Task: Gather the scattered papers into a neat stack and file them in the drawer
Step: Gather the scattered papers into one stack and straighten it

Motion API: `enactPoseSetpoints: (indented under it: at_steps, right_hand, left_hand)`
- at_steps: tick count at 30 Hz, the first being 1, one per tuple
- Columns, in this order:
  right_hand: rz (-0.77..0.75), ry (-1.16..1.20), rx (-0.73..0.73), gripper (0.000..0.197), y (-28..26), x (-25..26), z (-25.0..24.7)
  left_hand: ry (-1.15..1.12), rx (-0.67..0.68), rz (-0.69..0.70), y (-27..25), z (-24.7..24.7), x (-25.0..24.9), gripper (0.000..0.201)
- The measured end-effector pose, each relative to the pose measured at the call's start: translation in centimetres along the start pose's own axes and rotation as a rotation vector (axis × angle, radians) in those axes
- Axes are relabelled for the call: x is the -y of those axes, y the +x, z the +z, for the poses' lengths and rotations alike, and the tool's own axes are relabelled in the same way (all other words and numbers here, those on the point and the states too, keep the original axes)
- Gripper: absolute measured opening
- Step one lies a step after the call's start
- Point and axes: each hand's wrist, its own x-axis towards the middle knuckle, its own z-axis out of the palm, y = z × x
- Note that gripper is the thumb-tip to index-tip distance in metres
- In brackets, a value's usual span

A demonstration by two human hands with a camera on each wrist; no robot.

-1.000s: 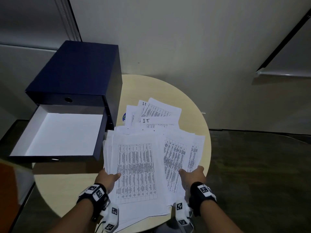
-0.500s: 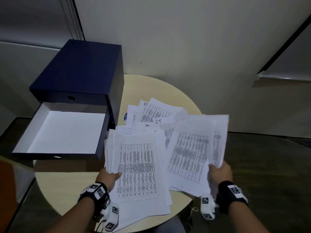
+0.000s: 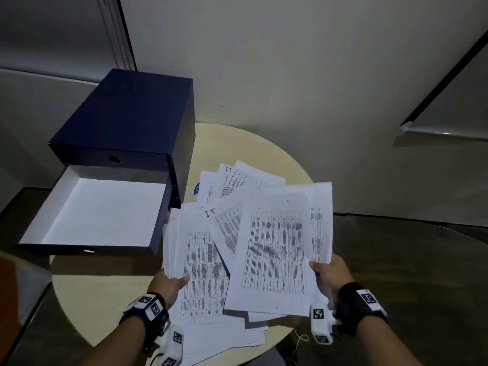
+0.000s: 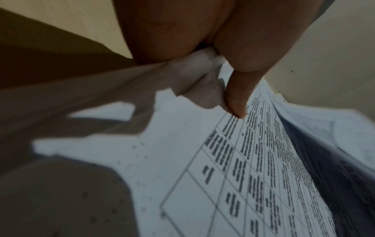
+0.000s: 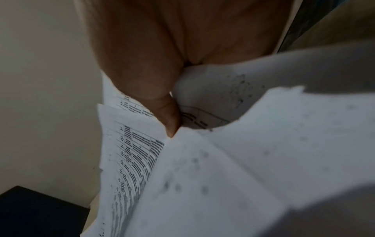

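A sheaf of white printed paper sheets [image 3: 277,249] is pinched in the right hand [image 3: 330,273], lifted for merging leftward onto the white printed pile [image 3: 200,260] gripped at its edge by the left hand [image 3: 166,285].

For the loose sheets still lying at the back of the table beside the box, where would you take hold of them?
Judging by their pose, take the back sheets at their near edge, coming from the front right. They fan flat on the table, and the blue drawer box blocks their left side.
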Motion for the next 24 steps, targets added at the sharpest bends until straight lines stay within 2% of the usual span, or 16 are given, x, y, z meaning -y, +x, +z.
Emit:
enactPoseSetpoints:
  at_steps: [3, 8, 13, 15, 17, 19, 22, 24]
  right_hand:
    - [0.031, 0.076, 0.022, 0.032, 0.3, -0.7, 0.4]
    - [-0.009, 0.196, 0.068, 0.037, 0.4, 0.2, -0.3]
    - [-0.043, 0.037, 0.126, 0.030, -0.5, 0.1, 0.4]
    - [-0.024, -0.084, 0.166, 0.032, -0.5, -1.8, 1.1]
    - [-0.007, -0.256, 0.200, 0.030, -0.2, -3.8, 1.6]
    - [-0.024, -0.422, 0.267, 0.029, -0.2, -5.0, 2.1]
    - [-0.042, -0.536, 0.374, 0.029, -1.7, -5.2, 3.6]
    - [-0.069, -0.569, 0.416, 0.028, -2.5, -5.0, 4.4]
  left_hand:
    - [0.001, 0.017, 0.027, -0.1, 0.1, 0.1, 0.052]
    - [-0.031, 0.043, 0.010, -0.3, -0.4, -0.1, 0.054]
    - [-0.158, 0.058, -0.002, -0.1, -0.4, 0.4, 0.052]
    - [-0.266, 0.078, 0.000, 0.2, -0.4, 0.8, 0.069]
    - [-0.317, 0.112, -0.019, 1.2, -0.1, 1.7, 0.102]
    - [-0.372, 0.130, -0.009, 2.3, 0.2, 2.5, 0.111]
    - [-0.369, 0.175, 0.037, 0.2, -0.2, 1.0, 0.096]
    - [-0.275, 0.099, 0.062, 0.0, 0.0, 0.8, 0.078]
